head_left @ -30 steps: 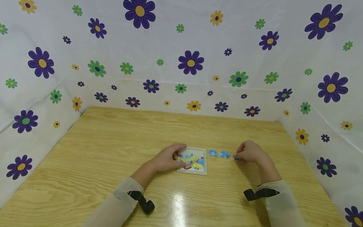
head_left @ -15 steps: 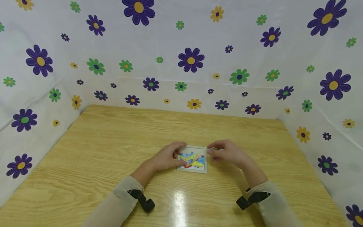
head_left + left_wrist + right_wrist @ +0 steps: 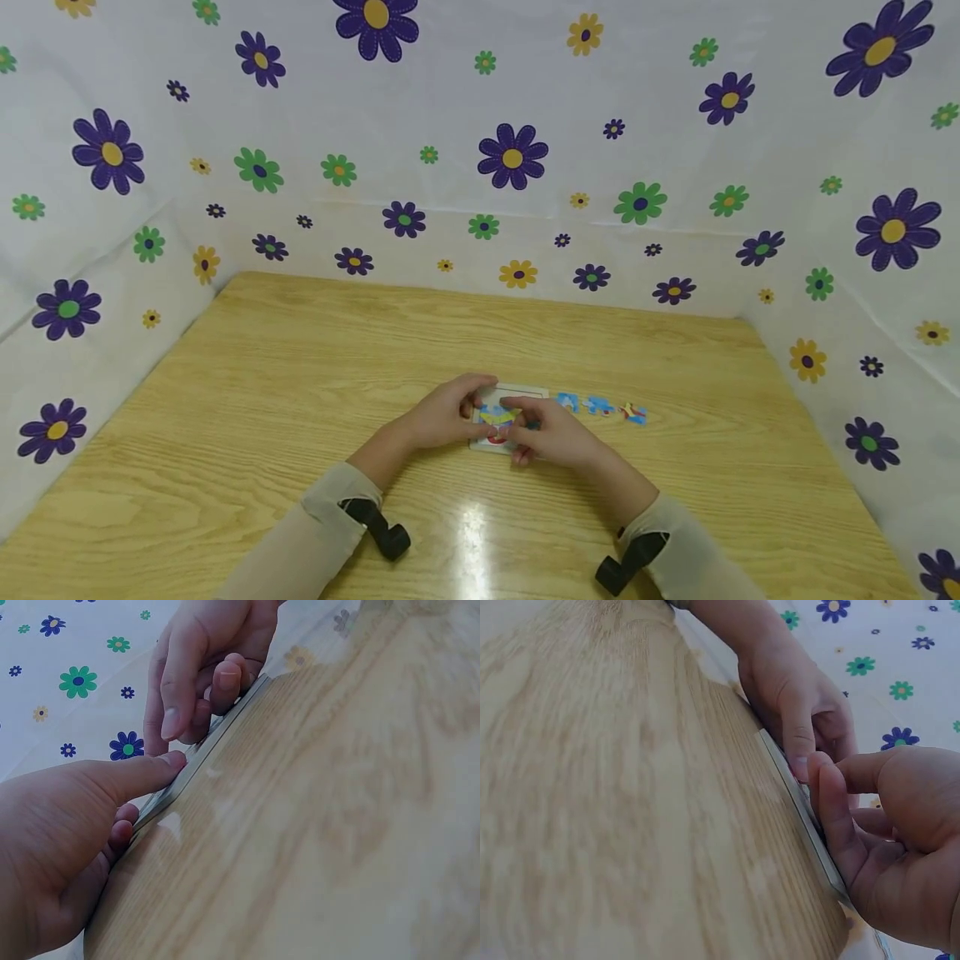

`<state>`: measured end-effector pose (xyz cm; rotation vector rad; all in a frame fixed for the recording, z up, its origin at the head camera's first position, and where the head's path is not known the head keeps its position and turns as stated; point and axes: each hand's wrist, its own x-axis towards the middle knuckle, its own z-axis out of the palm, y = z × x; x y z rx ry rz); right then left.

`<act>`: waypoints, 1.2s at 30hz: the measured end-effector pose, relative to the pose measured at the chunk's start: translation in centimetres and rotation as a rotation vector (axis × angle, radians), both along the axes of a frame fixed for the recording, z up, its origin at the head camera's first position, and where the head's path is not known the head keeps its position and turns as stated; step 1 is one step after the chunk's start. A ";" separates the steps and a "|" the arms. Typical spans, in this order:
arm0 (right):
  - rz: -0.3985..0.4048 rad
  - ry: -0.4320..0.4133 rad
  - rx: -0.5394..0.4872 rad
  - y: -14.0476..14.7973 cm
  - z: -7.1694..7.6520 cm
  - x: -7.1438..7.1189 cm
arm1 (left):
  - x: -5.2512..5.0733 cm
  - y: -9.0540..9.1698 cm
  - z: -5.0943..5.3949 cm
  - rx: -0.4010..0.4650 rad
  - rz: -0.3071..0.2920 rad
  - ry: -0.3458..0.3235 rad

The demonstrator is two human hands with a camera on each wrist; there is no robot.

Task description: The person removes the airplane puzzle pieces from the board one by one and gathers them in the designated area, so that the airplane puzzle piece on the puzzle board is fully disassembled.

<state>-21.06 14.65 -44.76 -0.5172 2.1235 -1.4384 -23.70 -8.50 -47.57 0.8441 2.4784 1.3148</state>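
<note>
My left hand (image 3: 444, 414) grips the left side of a small square puzzle tray (image 3: 534, 390), its thumb on top, on the edge of a yellow airplane picture (image 3: 491, 414). Over the picture's right part lies my right hand (image 3: 561, 431), index finger and thumb apart, their tips at the puzzle; whether they touch a piece is hidden. In the right wrist view, the right fingers (image 3: 832, 799) bend beside the tray's rim (image 3: 806, 817), near the left thumb (image 3: 800, 742). Three loose jigsaw pieces lie in a row right of the tray: blue (image 3: 567, 402), blue (image 3: 598, 406) and red-yellow-blue (image 3: 633, 413).
A wood-grain table (image 3: 300, 358) bears the tray and pieces. White cloth walls with printed flowers (image 3: 513, 157) enclose its back and sides. A black wrist strap mount sits on each sleeve (image 3: 300, 533).
My right hand has let go of the red-yellow-blue piece at the row's right end and moved left, past the other pieces, onto the puzzle. My left hand keeps its grip on the tray.
</note>
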 end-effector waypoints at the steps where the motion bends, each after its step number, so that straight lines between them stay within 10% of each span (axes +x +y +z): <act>1: -0.008 0.014 0.015 -0.1 -0.1 0.0 | 0.0 0.0 0.0 -0.002 0.002 0.001; 21: -0.174 0.288 0.105 -1.6 -0.4 0.3 | 0.1 0.2 0.2 -0.021 0.012 0.014; 36: -0.129 -0.011 0.010 1.1 1.0 -0.7 | 0.2 0.3 0.5 -0.016 0.021 -0.010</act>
